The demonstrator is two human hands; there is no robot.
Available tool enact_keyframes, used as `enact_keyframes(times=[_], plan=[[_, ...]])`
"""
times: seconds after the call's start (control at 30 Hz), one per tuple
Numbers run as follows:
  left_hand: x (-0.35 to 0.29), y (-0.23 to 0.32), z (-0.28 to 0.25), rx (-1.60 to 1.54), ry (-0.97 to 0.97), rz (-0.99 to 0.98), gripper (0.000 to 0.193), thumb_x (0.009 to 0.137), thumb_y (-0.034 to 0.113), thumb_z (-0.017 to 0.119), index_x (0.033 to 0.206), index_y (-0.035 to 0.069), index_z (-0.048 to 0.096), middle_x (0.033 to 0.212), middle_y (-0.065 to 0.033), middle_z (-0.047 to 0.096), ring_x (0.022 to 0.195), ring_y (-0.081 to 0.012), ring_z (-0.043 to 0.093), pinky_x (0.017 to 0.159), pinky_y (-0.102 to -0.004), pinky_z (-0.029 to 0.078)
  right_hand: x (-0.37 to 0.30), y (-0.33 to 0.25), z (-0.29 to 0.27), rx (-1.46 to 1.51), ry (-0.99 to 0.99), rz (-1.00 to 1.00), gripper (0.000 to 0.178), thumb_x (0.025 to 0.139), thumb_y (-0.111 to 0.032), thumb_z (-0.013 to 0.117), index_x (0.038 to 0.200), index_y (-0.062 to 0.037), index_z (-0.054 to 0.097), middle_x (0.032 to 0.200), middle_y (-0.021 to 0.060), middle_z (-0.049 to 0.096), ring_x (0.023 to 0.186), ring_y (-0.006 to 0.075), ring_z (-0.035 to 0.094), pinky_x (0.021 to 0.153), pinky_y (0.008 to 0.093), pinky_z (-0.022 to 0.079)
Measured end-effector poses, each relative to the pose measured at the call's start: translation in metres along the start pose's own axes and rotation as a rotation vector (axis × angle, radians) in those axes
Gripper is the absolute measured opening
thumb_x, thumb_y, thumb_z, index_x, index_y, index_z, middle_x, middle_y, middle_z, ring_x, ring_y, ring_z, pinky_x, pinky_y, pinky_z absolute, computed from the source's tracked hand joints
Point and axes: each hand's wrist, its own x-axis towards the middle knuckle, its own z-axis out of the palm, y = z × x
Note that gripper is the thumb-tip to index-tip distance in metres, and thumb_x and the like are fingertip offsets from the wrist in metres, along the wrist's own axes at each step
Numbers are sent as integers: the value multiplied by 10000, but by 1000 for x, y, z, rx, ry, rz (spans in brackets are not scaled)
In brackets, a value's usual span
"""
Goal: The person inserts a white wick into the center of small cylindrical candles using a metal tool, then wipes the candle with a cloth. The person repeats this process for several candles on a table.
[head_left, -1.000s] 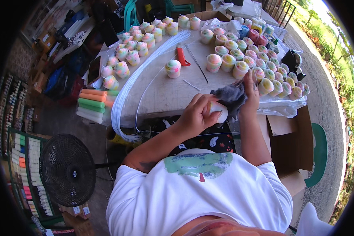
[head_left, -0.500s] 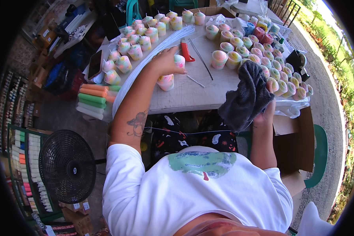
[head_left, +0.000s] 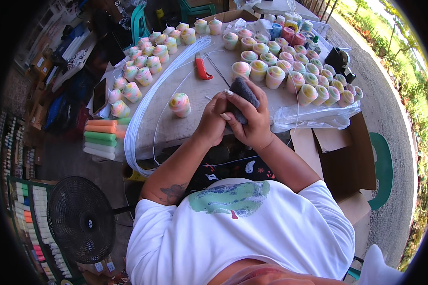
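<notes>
My hands meet over the table's front edge. My right hand (head_left: 253, 124) is closed round a dark grey cloth (head_left: 245, 95), bunched up against my left hand (head_left: 212, 119). The left fingers are curled at the cloth's near side, round a candle hidden by the hands and cloth. One pastel-swirled candle (head_left: 179, 105) stands alone to the left of my hands. Beyond them lie a red-handled cutter (head_left: 203, 67) and a thin dark metal rod (head_left: 217, 69). A white stick is partly hidden by my left hand.
Rows of wicked candles (head_left: 153, 64) stand at the left; more candles (head_left: 275, 77) fill the right. A bundle of white wick strands (head_left: 140, 114) curves along the table's left. Coloured wax sticks (head_left: 100, 136), an open cardboard box (head_left: 349, 156) and a black fan (head_left: 82, 218) flank me.
My left hand has lifted a candle off the table and come back to my right. The right hand has brought the cloth inward, bunching it between both hands. The view has shifted slightly.
</notes>
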Motion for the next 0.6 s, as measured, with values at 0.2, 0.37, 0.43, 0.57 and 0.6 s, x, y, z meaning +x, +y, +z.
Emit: enact_keyframes(times=[0.2, 0.37, 0.43, 0.57, 0.6], plan=[[-2, -28, -8, 212, -28, 295, 287, 979, 246, 442, 1134, 8, 484, 963, -65, 574, 885, -110, 563, 752, -245, 472, 4, -8, -14, 16, -148, 154, 231, 831, -185, 624, 1013, -55, 570, 957, 162, 594, 906, 359, 553, 747, 424, 482], [-10, -32, -6, 667, -10, 405, 336, 900, 235, 559, 1130, 6, 471, 922, -182, 597, 819, -258, 622, 721, -355, 498, 0, 7, -20, 239, -231, 620, 254, 930, -277, 537, 968, -27, 541, 830, 147, 604, 827, 297, 584, 667, 364, 478], [-15, -29, -7, 886, -62, 574, 364, 876, 232, 583, 1139, 8, 467, 930, -211, 592, 832, -325, 622, 733, -387, 500, -5, 22, -18, 692, -233, 1103, 340, 943, -358, 533, 873, -28, 564, 748, 71, 608, 695, 149, 588, 592, 295, 461], [-25, -6, 3, 968, -325, 886, 412, 829, 227, 624, 1156, 32, 468, 1019, -210, 562, 832, -379, 601, 747, -409, 497, -21, 52, -8, 789, -362, 1363, 366, 935, -407, 543, 821, -62, 592, 700, -6, 570, 597, 62, 524, 523, 241, 435], [-25, 2, 0, 944, -331, 914, 364, 876, 255, 583, 1157, 49, 477, 1077, -172, 559, 815, -313, 619, 710, -393, 509, -14, 59, -9, 731, -266, 1184, 359, 942, -399, 534, 840, -59, 591, 693, -12, 555, 604, 57, 517, 531, 232, 428]])
